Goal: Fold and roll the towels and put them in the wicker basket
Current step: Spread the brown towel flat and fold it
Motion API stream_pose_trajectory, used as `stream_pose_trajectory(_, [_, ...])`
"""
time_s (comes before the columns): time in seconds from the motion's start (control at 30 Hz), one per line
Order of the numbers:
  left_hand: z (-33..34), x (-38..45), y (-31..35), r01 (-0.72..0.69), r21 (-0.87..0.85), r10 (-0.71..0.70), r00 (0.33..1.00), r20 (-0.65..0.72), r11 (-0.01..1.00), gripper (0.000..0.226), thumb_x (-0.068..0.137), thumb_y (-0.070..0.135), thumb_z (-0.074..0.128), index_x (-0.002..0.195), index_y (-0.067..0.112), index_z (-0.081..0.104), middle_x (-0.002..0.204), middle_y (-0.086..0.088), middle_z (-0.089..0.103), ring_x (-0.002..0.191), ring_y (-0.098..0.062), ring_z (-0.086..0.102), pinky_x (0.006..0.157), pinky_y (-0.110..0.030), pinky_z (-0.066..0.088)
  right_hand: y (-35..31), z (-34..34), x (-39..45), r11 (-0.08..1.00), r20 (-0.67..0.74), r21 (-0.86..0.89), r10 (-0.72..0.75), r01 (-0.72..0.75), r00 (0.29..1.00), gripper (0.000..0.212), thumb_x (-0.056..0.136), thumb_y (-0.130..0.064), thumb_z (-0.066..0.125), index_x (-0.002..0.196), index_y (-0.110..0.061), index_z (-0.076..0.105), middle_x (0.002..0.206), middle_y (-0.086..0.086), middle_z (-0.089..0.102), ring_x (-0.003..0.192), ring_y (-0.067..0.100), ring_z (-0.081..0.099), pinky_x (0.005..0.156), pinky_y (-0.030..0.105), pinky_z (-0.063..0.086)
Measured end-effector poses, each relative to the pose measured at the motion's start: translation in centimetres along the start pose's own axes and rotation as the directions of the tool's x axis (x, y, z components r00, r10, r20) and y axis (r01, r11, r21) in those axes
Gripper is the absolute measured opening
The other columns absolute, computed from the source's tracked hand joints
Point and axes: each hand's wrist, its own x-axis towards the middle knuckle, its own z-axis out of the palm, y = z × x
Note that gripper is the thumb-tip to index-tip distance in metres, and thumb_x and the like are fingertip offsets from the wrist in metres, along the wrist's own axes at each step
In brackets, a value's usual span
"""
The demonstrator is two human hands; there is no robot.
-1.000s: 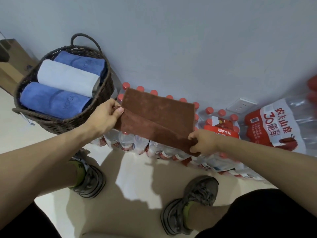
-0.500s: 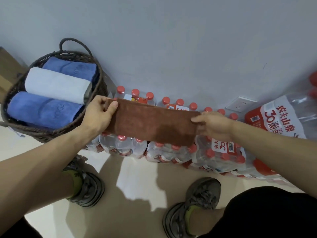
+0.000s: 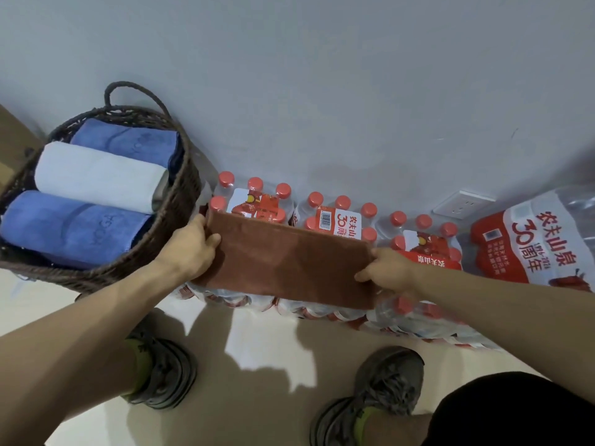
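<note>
Brown folded microfibre towel (image 3: 289, 262) held flat between two hands, over packs of red-capped water bottles (image 3: 325, 217)

Left hand (image 3: 190, 249) grips its left end, right hand (image 3: 386, 272) pinches its right end; dark wicker basket (image 3: 174, 204) just beside on the left holds two blue rolled towels (image 3: 74, 226) and one white rolled towel (image 3: 96, 175)

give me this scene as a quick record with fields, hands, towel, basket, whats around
left hand: grips the left end of the brown towel
right hand: grips the towel's right end
brown towel: folded into a flat strip, stretched between both hands over the bottle packs, not rolled yet
basket: on the left, holds three rolled towels side by side
rolled towels: blue, white, blue
wall: socket low on the right
floor: two shoes below the arms
</note>
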Motion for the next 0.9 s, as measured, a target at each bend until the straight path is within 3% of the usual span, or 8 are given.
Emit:
stream_pose_trajectory(0.13, [0.1,-0.3,0.4,-0.058,0.009,0.058,0.996,-0.061,0.998,0.016,0.098,0.030,0.053,0.104,0.015,0.049,0.086,-0.002,0.059,0.080,-0.027,0.059,0.081,-0.037,0.049,0.5,0.3,0.1,0.995,-0.066,0.046,-0.084,0.087,0.994,0.006,0.093,-0.028,0.065,0.097,-0.026,0.061,0.096,-0.002,0.070,0.082,0.017,0.070,0.053,0.026,0.056])
stream_pose_trajectory(0.23, [0.0,-0.6,0.1,-0.102,-0.032,0.097,0.988,-0.120,0.994,0.006,0.099,0.023,0.049,0.101,0.021,0.044,0.079,-0.002,0.060,0.069,-0.022,0.058,0.073,-0.035,0.043,0.4,0.1,0.1,0.974,-0.221,-0.034,-0.227,0.226,0.948,0.004,0.094,-0.024,0.065,0.091,-0.024,0.062,0.093,-0.003,0.070,0.080,0.013,0.069,0.057,0.024,0.056])
stream_pose_trajectory(0.3, [0.0,-0.6,0.0,-0.113,-0.051,0.106,0.985,-0.135,0.992,0.005,0.100,0.022,0.046,0.102,0.023,0.042,0.081,-0.005,0.061,0.071,-0.025,0.057,0.073,-0.036,0.042,0.4,-0.1,0.1,0.965,-0.285,0.009,-0.249,0.263,0.926,0.008,0.093,-0.019,0.066,0.089,-0.022,0.061,0.088,-0.003,0.070,0.076,0.014,0.069,0.051,0.023,0.055])
stream_pose_trajectory(0.53, [-0.1,-0.2,0.8,-0.111,-0.074,0.097,0.980,-0.172,0.991,0.010,0.100,0.022,0.046,0.100,0.014,0.041,0.080,-0.012,0.063,0.074,-0.035,0.059,0.072,-0.035,0.043,0.8,0.1,0.7,0.984,-0.264,-0.122,-0.160,0.132,0.951,0.014,0.097,-0.026,0.060,0.086,-0.018,0.059,0.082,0.004,0.069,0.066,0.016,0.070,0.046,0.023,0.052])
stream_pose_trajectory(0.67, [0.0,0.1,1.1,-0.068,-0.063,0.053,0.975,-0.214,0.996,0.012,0.100,0.024,0.047,0.101,0.014,0.041,0.080,-0.012,0.062,0.078,-0.040,0.061,0.071,-0.036,0.043,0.6,0.1,0.8,0.959,-0.289,-0.274,-0.149,0.068,0.946,0.026,0.098,-0.037,0.056,0.081,-0.017,0.059,0.074,0.003,0.068,0.064,0.014,0.066,0.053,0.024,0.048])
stream_pose_trajectory(0.77, [0.8,-1.0,1.8,-0.066,0.104,0.097,0.941,-0.324,0.992,0.020,0.092,0.020,0.054,0.105,0.011,0.040,0.090,-0.016,0.054,0.079,-0.044,0.059,0.069,-0.044,0.046,0.6,0.4,0.6,0.924,-0.286,-0.380,-0.082,-0.034,0.955,0.049,0.092,-0.060,0.053,0.076,-0.014,0.058,0.060,0.000,0.065,0.048,0.010,0.062,0.044,0.020,0.041])
stream_pose_trajectory(0.83, [2.0,-2.1,2.5,-0.115,0.368,0.246,0.911,-0.332,0.923,0.033,0.083,0.021,0.060,0.109,0.006,0.045,0.107,-0.021,0.049,0.090,-0.043,0.055,0.075,-0.049,0.045,0.3,0.4,0.4,0.919,-0.287,-0.390,-0.057,-0.062,0.956,0.056,0.083,-0.071,0.056,0.076,-0.015,0.055,0.063,-0.001,0.063,0.049,0.011,0.061,0.041,0.019,0.039])
stream_pose_trajectory(0.9, [3.6,-3.1,3.3,-0.281,0.463,0.429,0.868,-0.251,0.840,0.043,0.082,0.025,0.059,0.119,0.005,0.049,0.123,-0.020,0.048,0.109,-0.039,0.049,0.090,-0.050,0.042,0.0,0.6,0.4,0.926,-0.297,-0.369,-0.041,-0.076,0.954,0.058,0.076,-0.073,0.062,0.078,-0.016,0.053,0.069,0.000,0.062,0.056,0.013,0.062,0.043,0.020,0.042])
